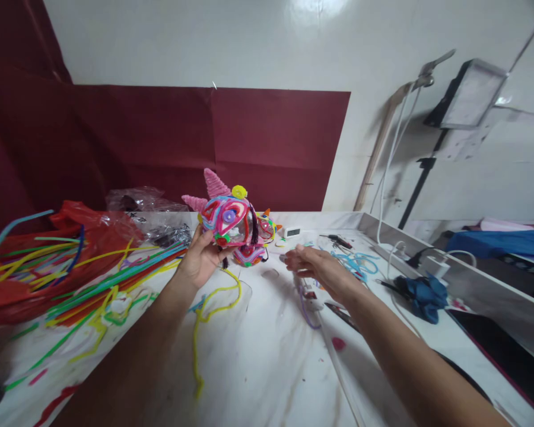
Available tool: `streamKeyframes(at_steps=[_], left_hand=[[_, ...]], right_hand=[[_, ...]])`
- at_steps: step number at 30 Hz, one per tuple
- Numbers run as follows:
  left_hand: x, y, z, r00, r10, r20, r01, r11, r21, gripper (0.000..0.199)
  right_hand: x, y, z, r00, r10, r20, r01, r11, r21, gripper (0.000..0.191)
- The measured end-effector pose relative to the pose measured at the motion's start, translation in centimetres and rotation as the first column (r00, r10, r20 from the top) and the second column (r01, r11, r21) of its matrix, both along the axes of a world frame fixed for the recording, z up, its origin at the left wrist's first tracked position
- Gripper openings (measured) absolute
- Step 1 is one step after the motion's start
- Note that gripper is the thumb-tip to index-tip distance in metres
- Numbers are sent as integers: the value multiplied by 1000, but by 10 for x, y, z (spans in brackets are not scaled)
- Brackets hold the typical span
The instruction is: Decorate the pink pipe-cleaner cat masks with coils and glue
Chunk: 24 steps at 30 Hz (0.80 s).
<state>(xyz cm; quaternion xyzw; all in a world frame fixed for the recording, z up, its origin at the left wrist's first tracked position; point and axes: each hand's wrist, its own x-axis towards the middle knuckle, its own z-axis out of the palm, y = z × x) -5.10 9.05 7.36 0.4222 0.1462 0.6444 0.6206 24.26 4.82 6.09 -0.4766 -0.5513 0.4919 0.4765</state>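
My left hand [200,258] is closed around the lower left side of a colourful pipe-cleaner animal head [229,220], raised above the table. It has pink horns, a purple eye, a yellow knob and a dark tassel. My right hand [318,267] reaches over the table to its right, fingers stretched out and apart from the head. A small grey piece shows by those fingertips; I cannot tell whether they touch it. Beneath that hand lies a white corded device [310,293], partly hidden. Behind the held head stands another colourful pipe-cleaner figure [266,227], partly covered.
Bundled pipe cleaners [129,273] and a red plastic bag [93,222] lie left. A loose yellow pipe cleaner [196,338] curls in front. Blue strands [356,261], a small white clock [292,232], blue cloth [427,293] and a black tablet-like slab [502,350] are around the right side.
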Motion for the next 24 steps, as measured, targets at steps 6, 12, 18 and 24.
streamKeyframes(at_steps=[6,12,18,24], left_hand=[[-5,5,-14,999,52,14,-52,998,-46,35],[-22,9,-10,988,147,-45,-147,989,2,31],[-41,14,-5,982,185,-28,-185,983,2,33],[-47,13,-16,960,274,-65,-273,962,18,28]], right_hand=[[3,-6,-7,999,-39,-15,40,997,67,29],[2,-3,-7,997,-68,-28,70,995,68,22],[1,11,-21,991,-81,105,64,985,158,28],[-16,65,-40,940,-156,304,41,935,352,30]])
